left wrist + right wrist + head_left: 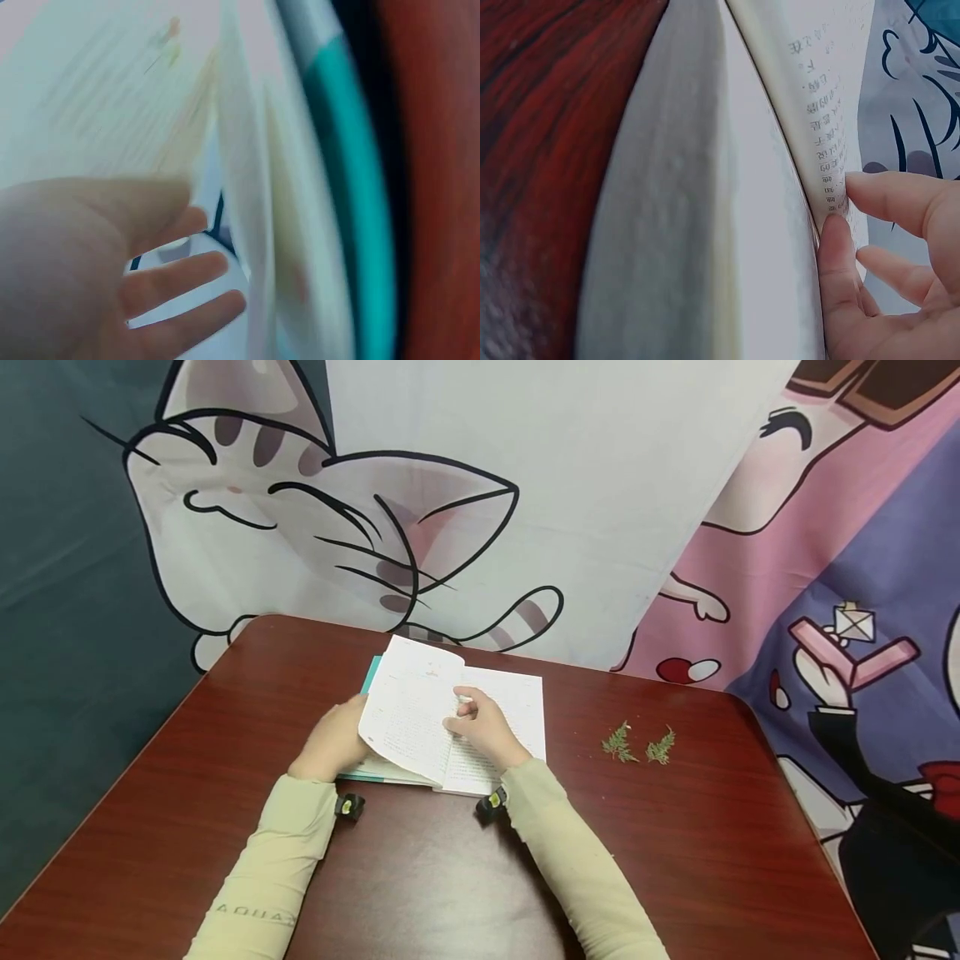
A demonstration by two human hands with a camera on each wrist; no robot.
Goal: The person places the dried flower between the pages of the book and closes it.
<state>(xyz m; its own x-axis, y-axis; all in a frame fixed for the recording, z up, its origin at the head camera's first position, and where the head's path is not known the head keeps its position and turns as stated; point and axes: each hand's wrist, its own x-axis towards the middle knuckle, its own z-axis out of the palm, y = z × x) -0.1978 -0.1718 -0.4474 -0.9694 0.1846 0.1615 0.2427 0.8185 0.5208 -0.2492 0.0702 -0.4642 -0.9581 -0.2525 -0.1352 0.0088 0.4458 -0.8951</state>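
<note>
An open book with a teal cover lies on the table, its left-hand page lifted and bowed. At the left edge, my left hand reaches under that page, which hides its fingertips in the head view. In the left wrist view, the thumb overlaps the page, while the other fingers extend fairly straight beside the leaves. Above the gutter is my right hand, fingers loosely bent. The right wrist view has its thumb and index finger apart, their tips right by the printed page.
Two small green fern-like sprigs, one nearer and one farther right, lie on the reddish-brown table right of the book. Behind the table hangs a cartoon cat curtain. Both wrists wear black cameras.
</note>
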